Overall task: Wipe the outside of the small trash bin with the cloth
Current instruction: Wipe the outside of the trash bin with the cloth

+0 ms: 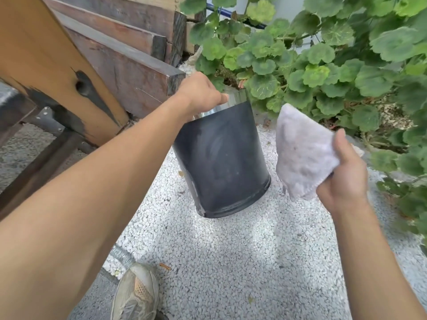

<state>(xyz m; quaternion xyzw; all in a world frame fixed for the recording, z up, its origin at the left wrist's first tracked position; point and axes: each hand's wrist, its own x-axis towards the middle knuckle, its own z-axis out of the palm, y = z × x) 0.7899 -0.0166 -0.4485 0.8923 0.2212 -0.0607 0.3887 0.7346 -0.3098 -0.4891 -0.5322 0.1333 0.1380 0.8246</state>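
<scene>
Two bare hands work over a pale gravel floor. Wooden beams lean at the far left. Next comes the left hand, closed on the rim of the small black trash bin, which stands on the gravel, tipped slightly. Just right of the bin, not touching it, the right hand is clenched on a pale cloth. Leafy green plants fill the right side
</scene>
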